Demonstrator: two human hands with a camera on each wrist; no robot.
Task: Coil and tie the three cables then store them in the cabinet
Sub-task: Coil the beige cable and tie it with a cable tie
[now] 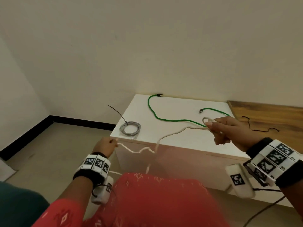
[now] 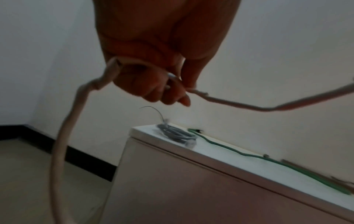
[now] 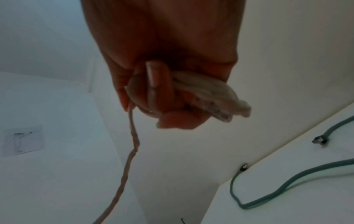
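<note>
White cable [image 1: 170,134] mid-coil. Right hand [image 1: 229,128], over the cabinet [image 1: 172,154] top toward its right edge, has fingers curled round a small bundle of finished loops [image 3: 208,97]; thumb pressed on top. Left hand [image 1: 106,145], just off the cabinet's front-left corner, pinches the same cable between thumb and fingers [image 2: 170,91]; the free tail drops from that hand toward the floor.

Key relation: the unwound run stretches roughly left-right between the two hands, sagging over the front edge of the cabinet. Loops sit in the right hand, slack in the left, so the next wrap likely means the left hand carrying cable rightward to the right.

Grey cable [image 1: 130,126] lies coiled near the front-left corner of the top, a dark tie [image 1: 117,112] sticking up from it; looks done. Green cable [image 1: 173,118] lies uncoiled along the back and right of the top. Dark ties [image 1: 262,128] on the wooden surface [image 1: 270,112] to the right.

No readable writing or brands; wristbands carry only black-and-white square markers.
</note>
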